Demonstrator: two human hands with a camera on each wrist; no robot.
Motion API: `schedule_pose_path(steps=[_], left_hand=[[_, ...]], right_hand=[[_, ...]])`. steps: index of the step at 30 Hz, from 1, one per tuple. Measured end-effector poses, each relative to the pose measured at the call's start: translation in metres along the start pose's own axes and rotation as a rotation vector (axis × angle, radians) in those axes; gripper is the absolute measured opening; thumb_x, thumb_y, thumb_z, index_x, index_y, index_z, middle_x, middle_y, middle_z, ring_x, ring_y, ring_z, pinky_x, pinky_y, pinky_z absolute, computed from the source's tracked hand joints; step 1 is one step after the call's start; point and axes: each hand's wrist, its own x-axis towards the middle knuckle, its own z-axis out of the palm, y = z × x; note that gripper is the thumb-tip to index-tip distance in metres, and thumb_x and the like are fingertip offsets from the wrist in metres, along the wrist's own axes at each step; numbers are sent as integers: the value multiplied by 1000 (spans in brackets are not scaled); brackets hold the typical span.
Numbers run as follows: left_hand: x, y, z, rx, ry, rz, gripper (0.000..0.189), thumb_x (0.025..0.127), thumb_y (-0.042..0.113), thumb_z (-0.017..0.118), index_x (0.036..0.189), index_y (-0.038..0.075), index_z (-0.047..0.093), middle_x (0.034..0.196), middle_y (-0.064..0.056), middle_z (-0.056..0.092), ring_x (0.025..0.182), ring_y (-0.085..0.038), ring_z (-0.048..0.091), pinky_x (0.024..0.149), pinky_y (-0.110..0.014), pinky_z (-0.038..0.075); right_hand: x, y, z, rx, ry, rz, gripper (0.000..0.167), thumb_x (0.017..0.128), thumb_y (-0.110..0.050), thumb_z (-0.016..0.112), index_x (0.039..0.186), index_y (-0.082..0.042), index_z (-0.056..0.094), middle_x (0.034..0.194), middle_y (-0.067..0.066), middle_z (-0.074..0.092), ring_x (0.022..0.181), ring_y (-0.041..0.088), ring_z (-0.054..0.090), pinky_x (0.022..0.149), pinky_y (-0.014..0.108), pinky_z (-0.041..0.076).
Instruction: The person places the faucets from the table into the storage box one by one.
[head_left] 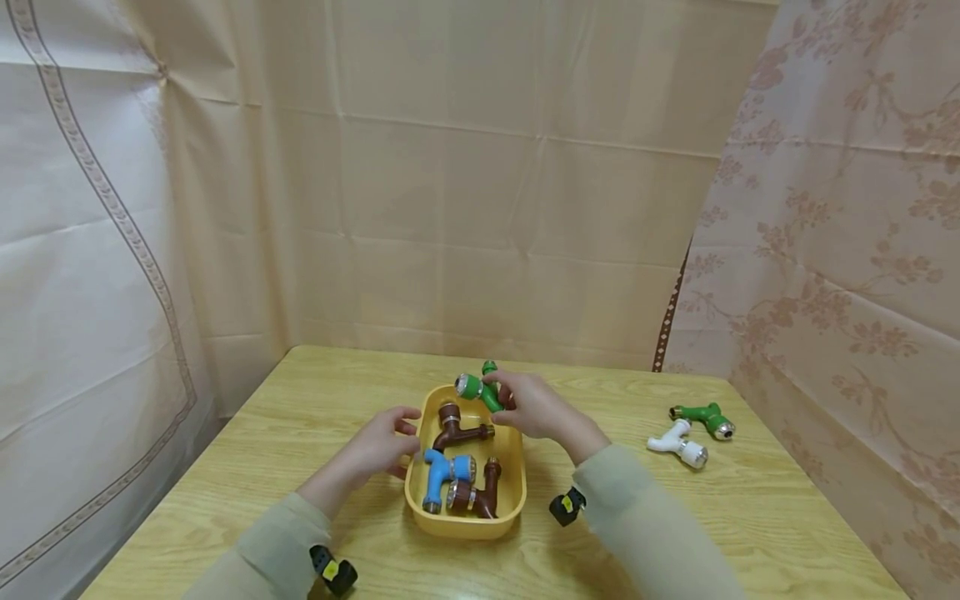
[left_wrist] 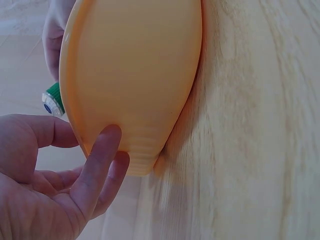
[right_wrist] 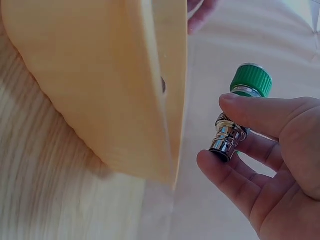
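Observation:
My right hand point(head_left: 528, 406) pinches a green tap point(head_left: 470, 387) between thumb and fingers, over the far end of a yellow plastic basket point(head_left: 467, 527). In the right wrist view the tap's ribbed green knob point(right_wrist: 251, 80) and shiny metal end point(right_wrist: 226, 141) show. My left hand point(head_left: 382, 442) is beside the basket's left rim, its fingers loosely bent. The left wrist view has its fingertips point(left_wrist: 111, 136) against the outer wall. Inside the basket lie a brown tap point(head_left: 452, 432), a blue tap point(head_left: 438, 477) and another brown tap point(head_left: 486, 498).
To the right on the wooden table point(head_left: 630, 533) lie a second green tap point(head_left: 705, 416) and a white tap point(head_left: 678, 443), close together. Hanging cloth point(head_left: 487, 208) encloses the table at the back and sides.

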Motion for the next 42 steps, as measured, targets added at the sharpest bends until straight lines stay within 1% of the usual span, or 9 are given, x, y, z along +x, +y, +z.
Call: schedule_pose_path(steps=[8,18,27,30,34,37,39,42], left_hand=[[1,-1,0,3,1,-2,58,91,0,63,146,-2,46,121,-22,53,88,-29,65,61,-42,63],[1,-1,0,-1,-2,-6,56,92,1,63,146,-2,47,119,-21,52,86,-29,66,60,-42,63],[2,-2,0,-8,-1,0,56,91,0,63,145,-2,47,120,-22,52,85,-30,66,60,-42,63],[2,-3,0,-16,-5,6,56,91,-1,62,145,-3,47,119,-21,52,85,-29,65,60,-43,63],[2,-3,0,-28,-6,13,56,90,-2,61,144,-3,48,117,-21,52,85,-29,64,60,-43,62],[2,-3,0,-31,-3,14,55,89,-3,61,143,-3,49,116,-21,51,86,-29,64,60,-43,62],[1,-2,0,-29,-2,14,55,89,-3,61,143,-3,49,116,-21,51,87,-29,63,60,-43,62],[1,-2,0,-25,0,11,56,89,-3,61,143,-3,49,116,-21,52,90,-29,63,61,-43,63]], right_hand=[[3,-7,11,-37,-44,-32,57,90,-10,78,143,-8,55,89,0,60,77,14,57,69,31,53],[6,-13,20,-16,-85,-15,56,90,-10,78,141,-10,57,87,-2,59,75,15,57,65,29,53],[7,-10,23,7,-93,0,55,89,-11,80,140,-11,59,91,0,61,78,15,58,68,29,54],[5,-10,22,25,-102,1,54,88,-13,81,138,-10,60,96,2,63,82,16,60,71,30,56],[4,-10,21,73,-116,6,56,87,-18,83,138,-10,60,107,9,66,95,22,64,78,34,58],[3,-10,19,90,-112,11,55,87,-23,83,137,-13,61,113,11,67,102,24,63,82,36,58],[3,-10,17,86,-103,11,53,87,-24,83,135,-15,62,112,8,67,102,23,63,84,36,58],[1,-10,15,75,-83,-12,50,88,-25,82,133,-15,64,110,4,67,101,21,64,85,37,58]])
